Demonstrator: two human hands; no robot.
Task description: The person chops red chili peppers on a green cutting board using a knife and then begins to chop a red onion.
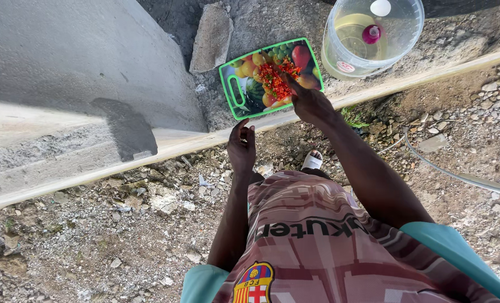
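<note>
A green-rimmed cutting board (236, 84) printed with fruit pictures lies on a low concrete ledge. A heap of chopped red and green pieces (275, 79) sits on its middle. My right hand (309, 102) reaches onto the board's near right corner, its fingers touching the edge of the heap. My left hand (242, 147) hangs just below the board's near edge, fingers loosely curled and apart, holding nothing.
A clear plastic bucket (339, 62) with yellowish liquid, a white lump and a pink-capped item stands right of the board. A flat stone slab (211, 38) lies behind the board. Gravel and rubble cover the ground; a thin hose (463, 177) runs at the right. A sandalled foot (313, 161) shows below.
</note>
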